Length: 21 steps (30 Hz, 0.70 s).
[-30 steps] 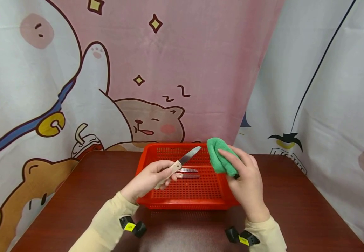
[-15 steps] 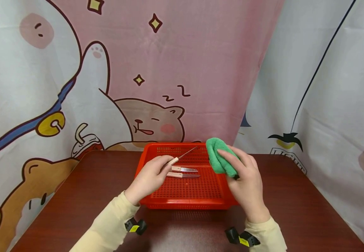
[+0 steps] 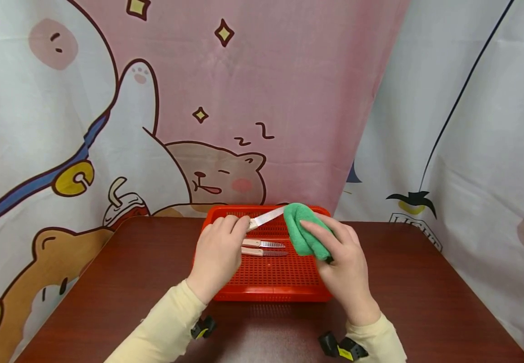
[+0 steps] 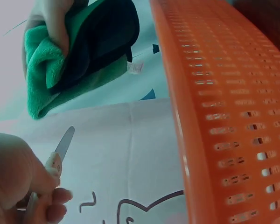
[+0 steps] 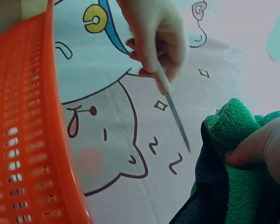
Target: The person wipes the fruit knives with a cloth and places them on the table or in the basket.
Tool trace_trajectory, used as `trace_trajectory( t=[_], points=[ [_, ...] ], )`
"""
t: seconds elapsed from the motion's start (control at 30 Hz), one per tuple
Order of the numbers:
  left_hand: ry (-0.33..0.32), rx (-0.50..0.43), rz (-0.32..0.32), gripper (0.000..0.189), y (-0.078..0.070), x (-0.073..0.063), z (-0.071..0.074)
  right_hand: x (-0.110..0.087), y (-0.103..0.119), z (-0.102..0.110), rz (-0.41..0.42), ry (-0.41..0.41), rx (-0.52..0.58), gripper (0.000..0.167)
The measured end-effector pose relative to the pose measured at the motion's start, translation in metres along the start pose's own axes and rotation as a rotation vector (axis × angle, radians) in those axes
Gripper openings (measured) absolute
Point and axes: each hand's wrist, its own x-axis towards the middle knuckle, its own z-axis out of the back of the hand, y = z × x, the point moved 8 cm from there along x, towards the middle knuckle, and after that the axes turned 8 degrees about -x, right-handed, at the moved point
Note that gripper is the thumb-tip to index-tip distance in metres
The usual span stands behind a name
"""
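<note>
My left hand [image 3: 218, 252] grips a small knife [image 3: 268, 217] by its pale handle above the red basket, blade pointing up and to the right. In the left wrist view the handle of that knife [image 4: 54, 163] passes through curled fingers. A folded green cloth [image 3: 304, 232] is pinched in my right hand [image 3: 345, 267], close to the blade tip. The right wrist view shows a dark side on the cloth [image 5: 242, 140], with the blade apart from it. Two more knives, an upper one [image 3: 271, 244] and a lower one [image 3: 271, 253], lie in the basket, their handle ends hidden behind my left hand.
The red perforated basket [image 3: 271, 294] stands on a dark brown table [image 3: 425, 282]. Behind the table hangs a printed cartoon curtain [image 3: 289, 101]. Each wrist carries a small black camera, such as the right one [image 3: 343, 347].
My left hand has rolled over, so its back faces up and the blade's angle has turned. My right hand with the cloth has moved left, nearer the blade.
</note>
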Motion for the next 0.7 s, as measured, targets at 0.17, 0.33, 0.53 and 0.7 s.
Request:
trace_trajectory(
  t=[0.17,0.33,0.53,0.7],
  points=[
    [-0.062,0.1,-0.066,0.033,-0.01,0.002,0.005,0.001,0.012,-0.006,0.025,0.003,0.016,0.073],
    [-0.092,0.176,-0.114,0.027,-0.018,0.001,0.005,0.002,0.025,-0.012,0.081,-0.013,0.028,0.071],
    [-0.106,0.202,-0.145,0.029,-0.024,-0.001,0.002,0.002,0.035,-0.024,0.09,0.049,-0.004,0.067],
    [-0.139,0.202,-0.172,0.021,-0.026,-0.004,0.003,0.001,0.037,-0.028,0.088,0.071,-0.063,0.07]
  ],
)
